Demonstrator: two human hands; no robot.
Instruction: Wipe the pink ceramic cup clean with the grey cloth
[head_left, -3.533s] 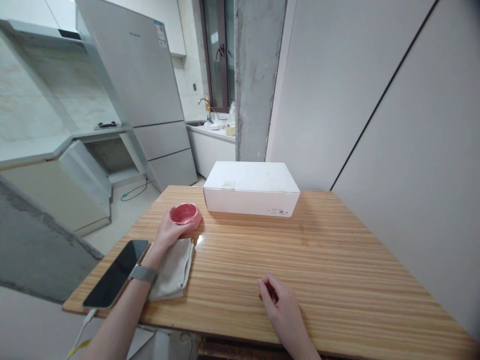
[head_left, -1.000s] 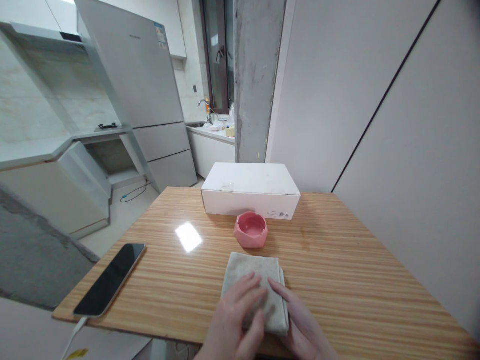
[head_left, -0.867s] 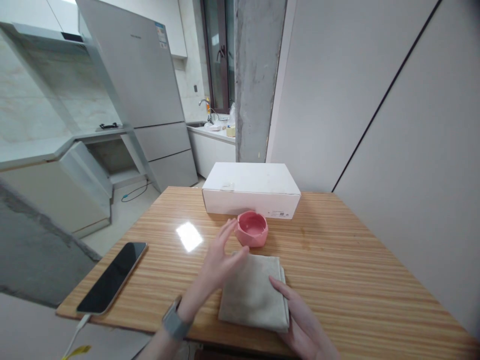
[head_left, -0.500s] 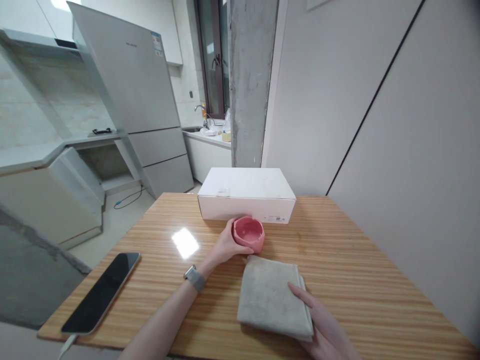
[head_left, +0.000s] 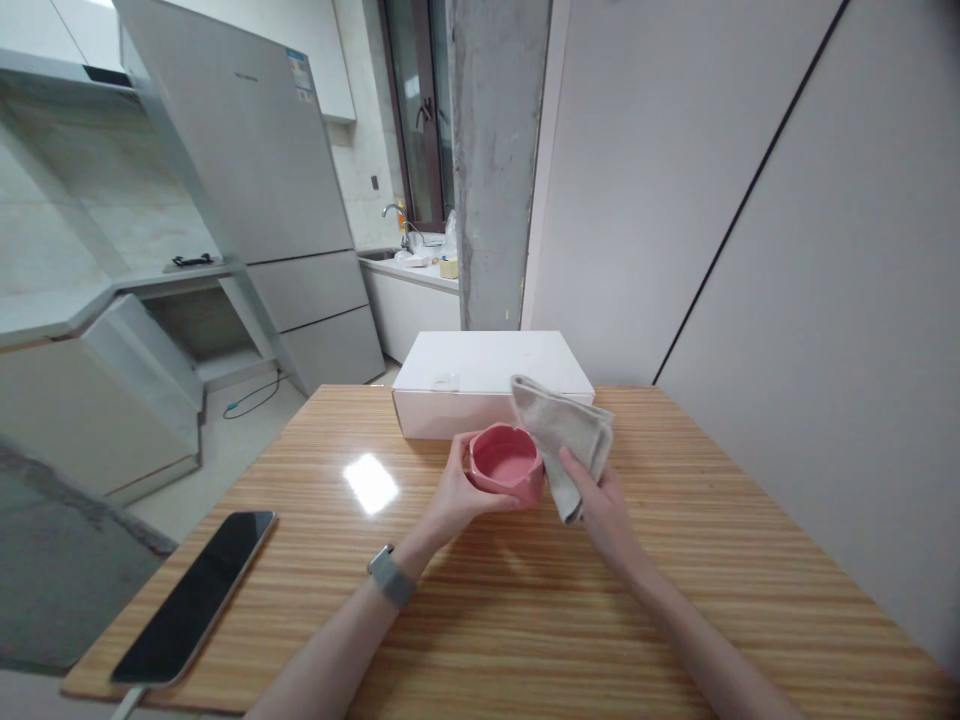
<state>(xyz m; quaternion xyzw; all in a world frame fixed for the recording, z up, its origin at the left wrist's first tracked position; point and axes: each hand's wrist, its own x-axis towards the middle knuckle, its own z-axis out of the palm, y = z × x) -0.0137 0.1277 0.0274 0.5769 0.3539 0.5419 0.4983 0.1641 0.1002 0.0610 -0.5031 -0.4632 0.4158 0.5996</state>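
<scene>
A small pink ashtray with notches in its rim (head_left: 506, 460) is gripped by my left hand (head_left: 457, 492), thumb along the near side and fingers round the far left. It appears lifted a little off the wooden table, its opening facing up and toward me. My right hand (head_left: 600, 500) pinches a folded grey-beige cloth (head_left: 562, 430), thumb in front and the other fingers partly hidden behind it. The cloth stands tilted at the ashtray's right side, close to or touching it; I cannot tell which.
A white box (head_left: 487, 365) stands right behind the ashtray at the table's (head_left: 465, 640) far edge. A black-screened phone (head_left: 196, 595) with a white cable (head_left: 130, 703) lies at the left edge. A pale wall (head_left: 750, 300) runs along the right.
My right hand has lifted the cloth off the table and carried it forward to the ashtray's right side. My left hand has raised the ashtray slightly and moved it a little right.
</scene>
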